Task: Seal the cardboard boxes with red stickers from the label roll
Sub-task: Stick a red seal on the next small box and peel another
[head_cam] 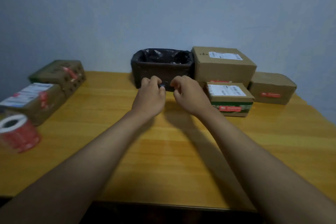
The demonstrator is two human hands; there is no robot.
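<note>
Both my arms reach across the wooden table (163,151) to the dark bin (161,67) at the back. My left hand (151,94) is just in front of the bin wall and pinches a small dark scrap (162,86) at its fingertips. My right hand (189,92) hovers beside it with curled fingers, and I see nothing in it. The red label roll (18,132) stands at the left edge. Two cardboard boxes (58,74) (32,100) with red stickers lie at the left. On the right are a large box (223,63), a small box (231,98) and a third box (272,87), with red stickers on their fronts.
The bin is lined with a black bag and stands against the blue-grey wall (163,5). The near edge of the table runs across the bottom of the view, below my forearms.
</note>
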